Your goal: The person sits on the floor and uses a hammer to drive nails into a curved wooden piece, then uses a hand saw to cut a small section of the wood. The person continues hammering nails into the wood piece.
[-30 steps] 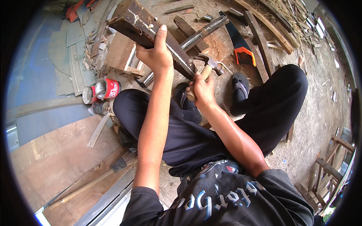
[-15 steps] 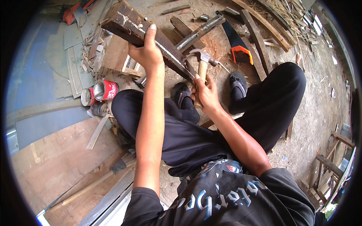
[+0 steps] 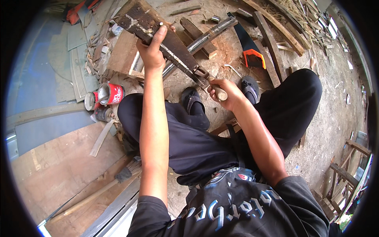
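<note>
My left hand [image 3: 153, 53] is closed round a dark brown wooden beam [image 3: 179, 48], thumb along its top edge. The beam is raised and slants from the upper left toward my feet, with a rough whitish line along one side. In my right hand [image 3: 229, 94] is a claw hammer [image 3: 220, 94], gripped by its wooden handle with the butt facing me. Its metal head lies at the beam's near end and seems to touch it; the exact contact is too small to tell. A small white spot shows by my left thumb.
A handsaw with an orange handle [image 3: 254, 58] lies ahead on the right, among loose timber [image 3: 267, 43]. To the left stand red paint cans [image 3: 115, 94]. Plywood sheets [image 3: 67, 158] and a brush [image 3: 124, 173] lie at the lower left. My shoes [image 3: 190, 96] are beneath the beam.
The hammer has turned from upright, its head coming down onto the beam's near end. My right hand has moved slightly right and rolled over. The beam has tilted, showing more of its broad face.
</note>
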{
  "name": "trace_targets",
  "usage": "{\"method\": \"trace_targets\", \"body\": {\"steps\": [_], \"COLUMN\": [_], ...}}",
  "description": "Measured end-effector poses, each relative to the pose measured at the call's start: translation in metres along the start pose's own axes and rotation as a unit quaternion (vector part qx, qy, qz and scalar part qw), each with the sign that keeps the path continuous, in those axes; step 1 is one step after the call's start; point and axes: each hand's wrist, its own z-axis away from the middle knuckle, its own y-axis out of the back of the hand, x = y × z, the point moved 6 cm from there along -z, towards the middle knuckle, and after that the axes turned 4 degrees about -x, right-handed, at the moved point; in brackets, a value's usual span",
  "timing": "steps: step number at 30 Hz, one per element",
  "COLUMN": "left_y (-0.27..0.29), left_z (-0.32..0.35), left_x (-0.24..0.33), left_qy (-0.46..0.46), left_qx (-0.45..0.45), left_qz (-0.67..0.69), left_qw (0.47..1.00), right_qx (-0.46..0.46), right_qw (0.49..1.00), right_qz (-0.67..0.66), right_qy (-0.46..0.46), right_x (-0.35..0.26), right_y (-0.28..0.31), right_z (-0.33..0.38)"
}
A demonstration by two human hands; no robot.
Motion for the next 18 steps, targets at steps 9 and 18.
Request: {"method": "trace_targets", "body": {"steps": [9,18], "left_y": [-0.045,-0.038], "left_z": [0.019,0.015], "left_x": [0.014,0.014], "left_qy": [-0.006,0.019], "left_qx": [-0.095,-0.071], "left_qz": [-0.027,0.009], "left_qw": [0.995,0.997], "right_qx": [-0.1,-0.164], "right_qw": [0.966,0.947], "right_qz": [-0.186,-0.216], "right_qy": [-0.152,-0.173], "right_x": [-0.016,-0.021], "right_y": [-0.001,-0.009], "right_z": [0.02,0.027]}}
